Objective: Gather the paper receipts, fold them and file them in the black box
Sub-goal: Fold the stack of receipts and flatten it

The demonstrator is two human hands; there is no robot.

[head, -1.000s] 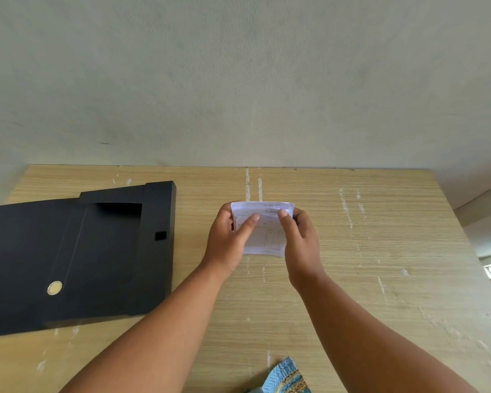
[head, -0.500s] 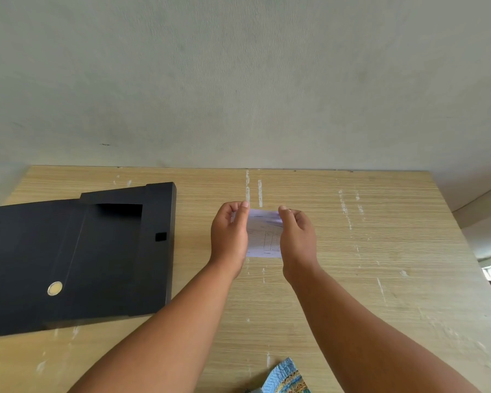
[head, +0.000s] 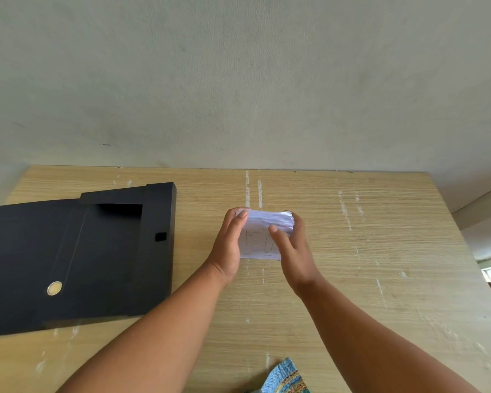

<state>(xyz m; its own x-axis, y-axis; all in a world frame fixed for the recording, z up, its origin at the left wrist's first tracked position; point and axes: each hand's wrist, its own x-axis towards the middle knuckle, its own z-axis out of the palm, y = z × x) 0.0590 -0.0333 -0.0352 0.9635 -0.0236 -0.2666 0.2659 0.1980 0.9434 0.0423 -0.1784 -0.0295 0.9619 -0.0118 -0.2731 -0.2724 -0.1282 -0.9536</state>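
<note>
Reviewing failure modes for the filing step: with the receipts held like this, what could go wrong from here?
1. The receipts form a thick stack with ragged top edges, pinched between the left hand and the right hand; loose sheets could slip from the grip or the fold could spring open.
2. The black box lies well to the left, so the stack must cross bare table; dropped sheets could scatter there.

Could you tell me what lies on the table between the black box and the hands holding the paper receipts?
Nothing: in the head view, only bare wooden tabletop separates the flat black box from the left hand gripping the white paper receipts.
</note>
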